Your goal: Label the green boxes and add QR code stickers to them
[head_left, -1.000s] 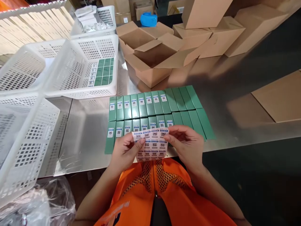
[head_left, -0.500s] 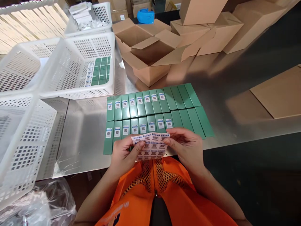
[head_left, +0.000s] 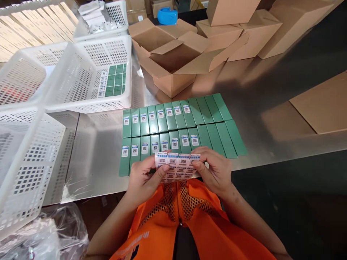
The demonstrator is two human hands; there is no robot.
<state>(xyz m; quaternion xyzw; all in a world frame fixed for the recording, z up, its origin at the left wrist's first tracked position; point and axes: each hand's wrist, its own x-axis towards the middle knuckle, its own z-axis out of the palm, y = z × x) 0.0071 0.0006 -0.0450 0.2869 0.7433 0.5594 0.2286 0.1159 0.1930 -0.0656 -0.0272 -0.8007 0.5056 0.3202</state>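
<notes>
Between my two hands is a sheet of QR-code stickers (head_left: 177, 168), held over the table's front edge. My left hand (head_left: 145, 177) pinches its left side, thumb on top. At the right side, the thumb and fingers of my right hand (head_left: 217, 169) grip the top corner. Just beyond lie two rows of narrow green boxes (head_left: 168, 121), packed side by side. Most carry a white and blue QR sticker; several at the right end of each row are plain. The sheet and my hands cover parts of the nearer row.
White perforated baskets (head_left: 103, 103) stand at the left, one holding more green boxes (head_left: 115, 79). Open cardboard cartons (head_left: 173, 85) are behind the rows, with closed cartons (head_left: 252, 36) at the back right. A flat cardboard piece (head_left: 325, 104) lies at the right of the metal table (head_left: 94, 155).
The sticker sheet's upper edge has bent, so its top row now faces me more fully. My right hand has shifted slightly with it; the green boxes stay in place.
</notes>
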